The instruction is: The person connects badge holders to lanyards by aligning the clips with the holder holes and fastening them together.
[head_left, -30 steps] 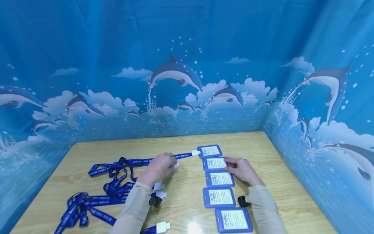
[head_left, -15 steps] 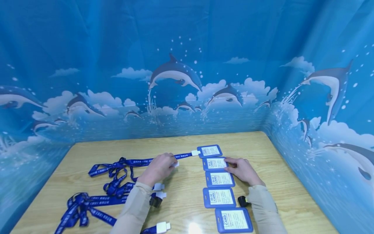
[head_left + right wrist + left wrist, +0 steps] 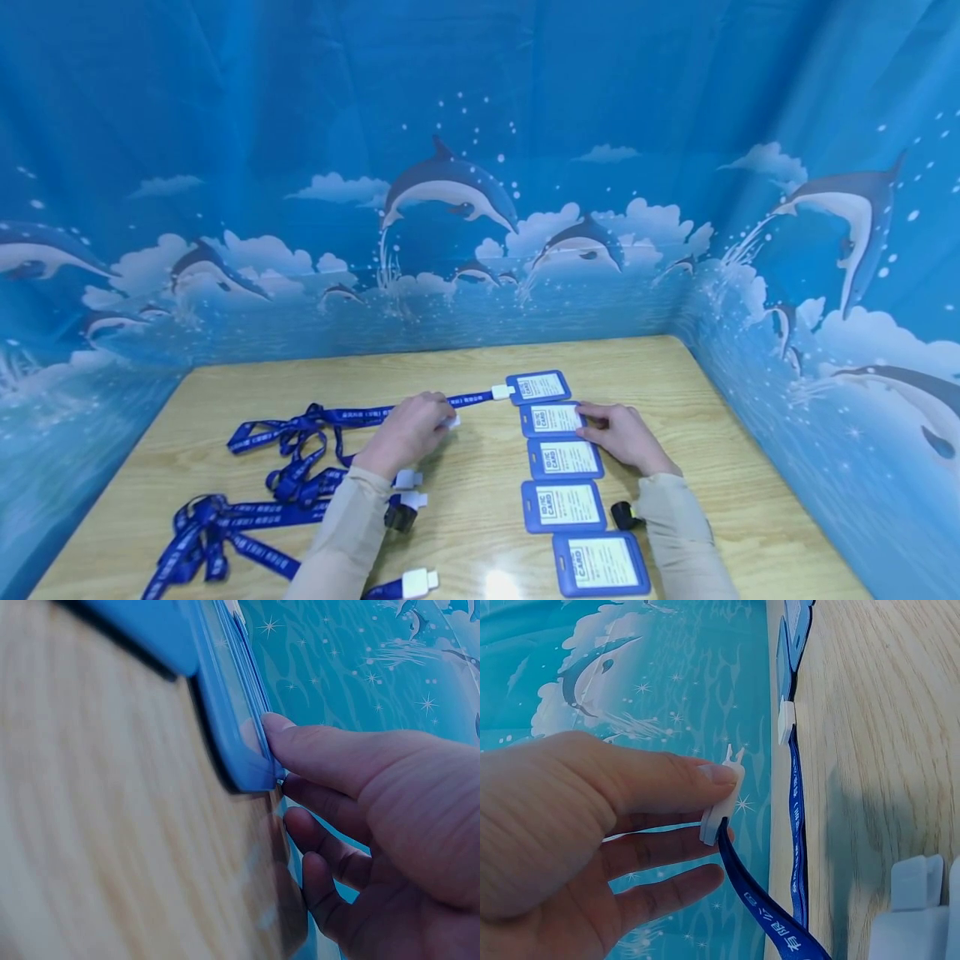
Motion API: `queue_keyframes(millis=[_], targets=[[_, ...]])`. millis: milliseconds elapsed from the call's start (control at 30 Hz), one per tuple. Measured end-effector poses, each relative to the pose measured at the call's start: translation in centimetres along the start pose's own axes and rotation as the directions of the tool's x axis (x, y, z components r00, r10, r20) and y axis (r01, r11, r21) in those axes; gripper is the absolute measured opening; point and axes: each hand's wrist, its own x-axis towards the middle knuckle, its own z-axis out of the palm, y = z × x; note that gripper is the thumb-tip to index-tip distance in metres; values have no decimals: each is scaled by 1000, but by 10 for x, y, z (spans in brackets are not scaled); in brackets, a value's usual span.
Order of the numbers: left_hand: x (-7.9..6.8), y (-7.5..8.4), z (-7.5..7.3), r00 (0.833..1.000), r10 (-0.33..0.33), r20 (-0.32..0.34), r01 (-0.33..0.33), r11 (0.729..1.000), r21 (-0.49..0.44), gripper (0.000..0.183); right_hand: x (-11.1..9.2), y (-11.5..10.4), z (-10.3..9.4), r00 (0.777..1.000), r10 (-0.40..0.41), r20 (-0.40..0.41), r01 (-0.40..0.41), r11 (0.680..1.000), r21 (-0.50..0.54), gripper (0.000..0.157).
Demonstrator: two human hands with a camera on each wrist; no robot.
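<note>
My left hand (image 3: 408, 429) pinches the white plastic clip (image 3: 726, 799) of a blue lanyard between thumb and forefinger. From the clip the blue strap (image 3: 751, 896) runs down, while the other fingers spread beneath it. To the right, my right hand (image 3: 628, 437) holds the right edge of a blue badge holder (image 3: 551, 419), second from the far end of a column. In the right wrist view the thumb lies at the edge of that badge holder (image 3: 232, 735). The farthest badge holder (image 3: 540, 387) has a lanyard's white clip (image 3: 502, 392) at its slotted end.
Below the held one lie several more badge holders (image 3: 565, 507) with printed cards. Tangled blue lanyards (image 3: 198, 533) cover the left of the wooden table (image 3: 480, 533), their white clips (image 3: 417, 583) pointing right. A dolphin-print curtain (image 3: 450, 308) borders the back and sides.
</note>
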Motion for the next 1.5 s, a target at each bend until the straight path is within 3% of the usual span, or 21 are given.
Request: queue_keyframes(millis=[1500], targets=[[1, 3, 2, 999, -5, 34, 6, 1000, -21, 21, 0, 0, 0, 1000, 6, 11, -6, 1000, -2, 46]])
